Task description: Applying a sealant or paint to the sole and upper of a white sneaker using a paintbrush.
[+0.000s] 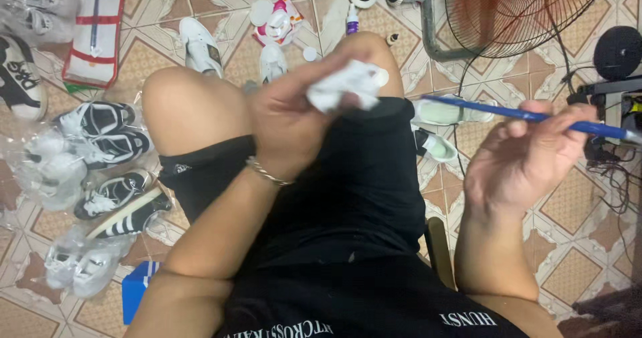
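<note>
Above the knees, my left hand (291, 121) is raised, palm inward, fingers clenched on a crumpled white cloth (346, 85); my right hand (525, 157), palm up, pinches a blue brush handle (528, 116) held level.

I sit on a patterned tiled floor (588, 211) in what looks like a home shoe-cleaning or shoe-selling spot. Sneakers in clear plastic bags (50, 167) crowd my left, more white sneakers (199, 45) lie far ahead beside a small bottle (352, 20), and a standing fan (521, 10) sits far right.
</note>
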